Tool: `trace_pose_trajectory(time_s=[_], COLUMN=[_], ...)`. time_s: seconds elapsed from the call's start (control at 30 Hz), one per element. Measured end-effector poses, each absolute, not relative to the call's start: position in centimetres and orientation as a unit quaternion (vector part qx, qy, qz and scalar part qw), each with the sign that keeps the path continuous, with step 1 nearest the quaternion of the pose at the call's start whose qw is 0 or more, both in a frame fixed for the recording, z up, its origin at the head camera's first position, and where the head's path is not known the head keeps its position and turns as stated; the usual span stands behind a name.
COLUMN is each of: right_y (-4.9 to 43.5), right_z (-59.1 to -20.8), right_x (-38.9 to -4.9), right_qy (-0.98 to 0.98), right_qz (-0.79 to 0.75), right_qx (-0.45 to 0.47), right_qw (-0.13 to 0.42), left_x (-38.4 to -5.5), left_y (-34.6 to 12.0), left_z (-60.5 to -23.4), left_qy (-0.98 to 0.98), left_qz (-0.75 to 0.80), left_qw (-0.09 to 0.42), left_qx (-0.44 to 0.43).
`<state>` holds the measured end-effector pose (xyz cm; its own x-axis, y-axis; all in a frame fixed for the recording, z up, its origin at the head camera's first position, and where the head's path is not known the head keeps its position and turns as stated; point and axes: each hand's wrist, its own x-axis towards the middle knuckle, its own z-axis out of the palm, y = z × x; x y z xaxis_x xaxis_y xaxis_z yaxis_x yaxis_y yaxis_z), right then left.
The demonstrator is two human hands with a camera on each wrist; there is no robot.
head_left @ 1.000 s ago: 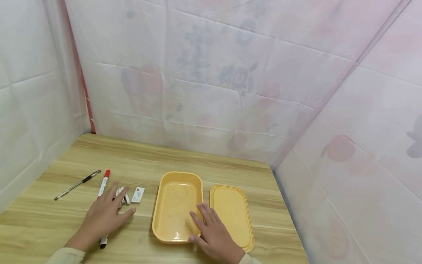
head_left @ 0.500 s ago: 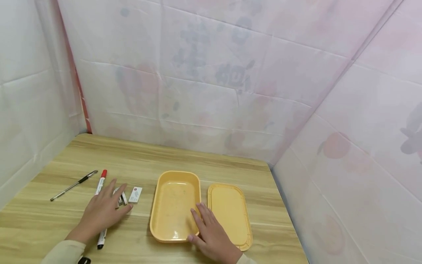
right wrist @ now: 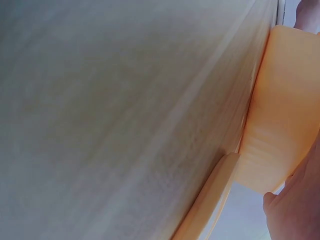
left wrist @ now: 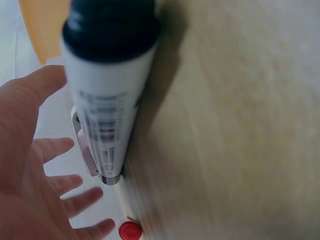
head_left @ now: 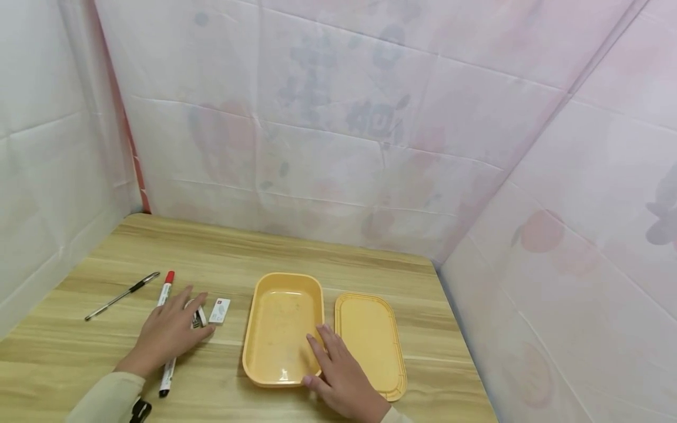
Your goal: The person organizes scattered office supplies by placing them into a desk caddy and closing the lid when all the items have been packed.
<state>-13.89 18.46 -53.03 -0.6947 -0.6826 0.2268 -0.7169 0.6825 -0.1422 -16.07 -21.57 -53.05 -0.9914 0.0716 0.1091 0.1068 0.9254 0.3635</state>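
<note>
My left hand (head_left: 168,330) hovers with fingers spread over the markers, gripping nothing. Below it lies a black-capped white marker (head_left: 167,375), large and close in the left wrist view. A red-capped marker (head_left: 165,291) lies just beyond, partly hidden by the hand. Near the fingertips, a small rounded white-and-black thing (head_left: 200,317) is mostly covered; its kind is unclear. Beside it sits a small white block like an eraser (head_left: 219,311). My right hand (head_left: 345,376), fingers loosely extended, is at the right rim of an uncovered yellow plastic box (head_left: 282,335); contact cannot be made out.
A yellow lid (head_left: 368,341) lies flat to the right of the box, partly under the right hand in the head view. A black-gripped pen (head_left: 121,296) lies at the far left of the wooden table (head_left: 222,247). Pale printed sheets (head_left: 317,147) wall the table's back and sides.
Both hands keep nearly the same places and spread. The head view has shifted slightly, and a black thing at the left wrist now shows at the lower edge.
</note>
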Motion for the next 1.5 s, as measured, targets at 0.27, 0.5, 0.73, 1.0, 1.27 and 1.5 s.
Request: trace_pose_trajectory(time_s=[0.27, 0.5, 0.73, 1.0, 1.27, 1.5], right_y=[18.58, 18.56, 18.5, 18.39, 18.32, 18.33], right_z=[-53.02, -52.97, -52.9, -52.92, -52.89, -53.13], right_x=[-13.9, -13.82, -13.79, -13.83, -13.84, -13.92], right_qy=[-0.91, -0.916, -0.915, -0.917, -0.917, -0.916], right_qz=[0.113, 0.119, 0.116, 0.117, 0.121, 0.129], right_qx=[0.389, 0.376, 0.379, 0.376, 0.375, 0.376], right_qw=[0.091, 0.07, 0.07, 0.063, 0.061, 0.056], left_x=[-16.49, -16.46, -16.4, -16.38, -16.57, -16.59], left_y=[-21.55, -21.42, -21.49, -21.8, -21.79, -21.78], left_z=[-53.02, -53.25, -53.1, -53.24, -53.41, -53.24], left_qy=[-0.981, -0.981, -0.98, -0.976, -0.973, -0.971], left_qz=[-0.19, -0.187, -0.185, -0.202, -0.219, -0.229], left_qw=[0.023, 0.026, 0.046, 0.051, 0.04, 0.042], left_qx=[-0.033, -0.035, -0.057, -0.06, -0.051, -0.048])
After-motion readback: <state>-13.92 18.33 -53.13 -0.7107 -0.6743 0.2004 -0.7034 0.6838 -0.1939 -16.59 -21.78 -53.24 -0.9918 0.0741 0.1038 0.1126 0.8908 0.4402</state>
